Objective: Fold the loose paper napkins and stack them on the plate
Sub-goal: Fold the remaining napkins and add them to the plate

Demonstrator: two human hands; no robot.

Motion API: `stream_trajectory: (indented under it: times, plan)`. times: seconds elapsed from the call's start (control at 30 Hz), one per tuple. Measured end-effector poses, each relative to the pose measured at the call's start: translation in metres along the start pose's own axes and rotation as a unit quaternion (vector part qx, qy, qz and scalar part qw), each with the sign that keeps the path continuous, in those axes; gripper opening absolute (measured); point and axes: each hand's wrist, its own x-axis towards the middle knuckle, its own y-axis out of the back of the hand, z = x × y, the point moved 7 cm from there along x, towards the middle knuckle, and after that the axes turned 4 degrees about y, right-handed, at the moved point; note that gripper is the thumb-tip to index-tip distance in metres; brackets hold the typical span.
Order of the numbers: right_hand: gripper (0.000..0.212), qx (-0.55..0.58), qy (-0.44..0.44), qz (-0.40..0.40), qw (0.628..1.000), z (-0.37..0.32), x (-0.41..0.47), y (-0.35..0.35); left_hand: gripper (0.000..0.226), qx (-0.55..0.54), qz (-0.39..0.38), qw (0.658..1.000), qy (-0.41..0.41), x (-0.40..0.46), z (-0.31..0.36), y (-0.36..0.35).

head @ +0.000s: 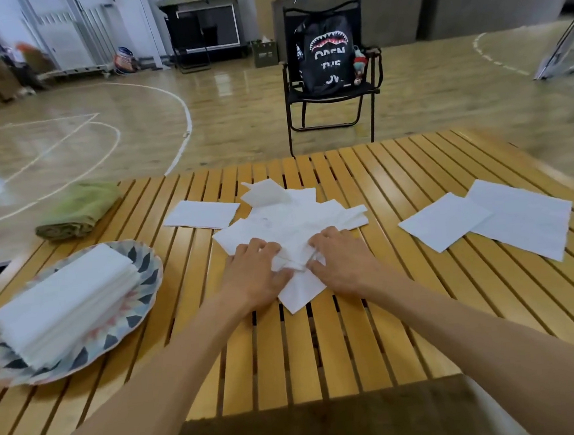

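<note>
Pinching together, left hand point(254, 271) and right hand point(342, 261) grip the crumpled napkin point(299, 286), fingers curled; plate point(146, 280) at nine o'clock, nearer the left.

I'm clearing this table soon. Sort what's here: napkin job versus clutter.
Job: patterned round plate; folded white napkin stack; loose white paper napkins; flat pair; single sheet.
Clutter: rolled green towel; black folding chair; black shark-print bag.

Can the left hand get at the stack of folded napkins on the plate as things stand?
Probably yes. The left hand is busy on the napkin pile, but bare table slats lie between it and the folded stack on the plate, with nothing in the way.
</note>
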Motion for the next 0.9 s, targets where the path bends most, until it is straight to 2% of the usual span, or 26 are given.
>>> stream_trajectory:
  times: [0.3,0.5,0.6,0.7,0.8,0.9]
  plan:
    - [0.040,-0.017,0.044,-0.029,0.998,-0.012,-0.077,0.002,0.057,0.006,0.001,0.999,-0.041,-0.084,0.011,-0.005]
    - [0.035,-0.017,0.028,-0.054,0.998,0.002,-0.106,0.018,0.055,-0.021,-0.007,0.997,-0.075,-0.118,0.040,-0.016]
    - [0.033,-0.029,-0.018,-0.026,0.999,0.029,-0.100,0.040,0.054,-0.046,-0.014,0.994,-0.098,-0.112,0.068,-0.022]
    - [0.040,-0.053,-0.043,0.017,0.998,0.065,-0.078,0.065,0.053,-0.057,-0.028,0.992,-0.112,-0.096,0.102,-0.031]
    - [0.052,0.005,-0.044,-0.048,0.998,0.098,-0.058,0.070,0.050,-0.044,-0.035,0.992,-0.113,-0.080,0.136,-0.040]
    - [0.057,-0.037,-0.033,-0.106,0.993,0.119,-0.046,0.066,0.051,-0.036,-0.030,0.992,-0.117,-0.070,0.167,-0.046]
